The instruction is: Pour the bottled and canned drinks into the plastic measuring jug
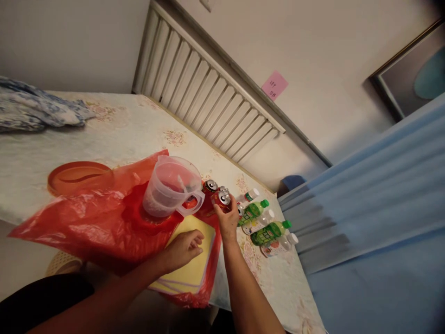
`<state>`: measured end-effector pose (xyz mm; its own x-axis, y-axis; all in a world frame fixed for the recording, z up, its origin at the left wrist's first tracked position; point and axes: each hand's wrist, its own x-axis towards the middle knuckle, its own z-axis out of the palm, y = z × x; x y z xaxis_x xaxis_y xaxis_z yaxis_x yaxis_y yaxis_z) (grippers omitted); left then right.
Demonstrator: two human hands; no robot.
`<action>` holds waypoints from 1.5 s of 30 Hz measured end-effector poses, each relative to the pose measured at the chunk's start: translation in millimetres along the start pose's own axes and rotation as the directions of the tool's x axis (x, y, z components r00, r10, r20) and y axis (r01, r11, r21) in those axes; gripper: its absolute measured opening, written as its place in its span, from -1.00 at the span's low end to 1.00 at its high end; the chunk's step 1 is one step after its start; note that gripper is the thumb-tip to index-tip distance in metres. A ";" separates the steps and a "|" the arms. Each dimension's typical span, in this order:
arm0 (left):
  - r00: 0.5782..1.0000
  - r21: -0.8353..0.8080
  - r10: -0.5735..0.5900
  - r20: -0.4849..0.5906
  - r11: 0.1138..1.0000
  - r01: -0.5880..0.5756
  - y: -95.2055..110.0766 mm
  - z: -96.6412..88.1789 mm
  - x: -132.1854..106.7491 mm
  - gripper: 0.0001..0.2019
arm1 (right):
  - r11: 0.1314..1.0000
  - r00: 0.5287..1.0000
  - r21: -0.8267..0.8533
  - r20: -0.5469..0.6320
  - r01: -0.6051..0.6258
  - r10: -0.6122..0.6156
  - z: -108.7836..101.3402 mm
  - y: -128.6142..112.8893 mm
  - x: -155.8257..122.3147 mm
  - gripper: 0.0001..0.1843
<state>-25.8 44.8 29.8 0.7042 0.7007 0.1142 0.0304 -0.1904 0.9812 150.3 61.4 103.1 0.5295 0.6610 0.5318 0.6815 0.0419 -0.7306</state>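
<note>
My right hand (227, 221) is wrapped round a red drink can (222, 200) with a silver top, held upright on the table beside two more red cans (210, 186). My left hand (183, 249) rests on a yellow pad of paper (194, 269) with its fingers curled loosely and nothing in them. The pad lies on a red plastic bag (86, 222). A clear plastic measuring jug (170, 188) with a handle stands on the bag just left of the cans.
Several small bottles with green and white caps (266, 227) lie on the flowered tablecloth (121, 125) right of the cans. An orange dish (74, 174) sits left, a blue patterned cloth (38, 109) far left. A radiator (208, 93) and blue curtain (375, 204) stand behind.
</note>
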 end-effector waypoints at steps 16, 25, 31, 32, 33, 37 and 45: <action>0.992 -0.226 0.119 0.050 0.969 -0.105 13.7 -10.6 -2.7 -0.24 | 0.963 0.923 0.227 0.382 -0.145 0.049 -81.0 -36.2 -80.8 -0.20; 0.986 -0.249 0.135 0.093 0.962 -0.108 19.6 -16.3 -5.5 -0.35 | 0.990 0.951 0.132 0.299 0.042 -0.080 -78.7 -50.1 -94.6 -0.13; 0.986 -0.232 0.144 0.084 0.965 -0.121 14.2 -16.7 -5.5 -0.34 | 0.959 0.918 -0.002 0.291 0.282 -0.270 -80.1 -55.6 -97.3 -0.28; 0.987 -0.230 0.140 0.082 0.966 -0.118 14.2 -16.9 -5.7 -0.35 | 0.956 0.913 -0.004 0.296 0.294 -0.279 -80.1 -56.0 -96.9 -0.29; 0.987 -0.230 0.137 0.081 0.966 -0.115 14.5 -17.0 -5.8 -0.36 | 0.954 0.910 -0.006 0.301 0.299 -0.283 -80.1 -56.3 -96.6 -0.31; 0.987 -0.251 0.139 0.081 0.961 -0.115 17.8 -18.1 -5.8 -0.41 | 0.959 0.910 -0.003 0.316 0.285 -0.269 -78.8 -56.4 -96.2 -0.33; 0.991 -0.288 0.120 0.053 0.952 -0.100 26.1 -25.2 -5.7 -0.30 | 0.976 0.929 0.211 0.351 0.047 -0.121 -84.8 -66.8 -94.8 -0.23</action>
<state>-46.8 53.2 58.7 0.7395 0.6353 0.2226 -0.2458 -0.0531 0.9679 97.4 -67.6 137.8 0.2324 0.8715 0.4318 0.5842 0.2299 -0.7784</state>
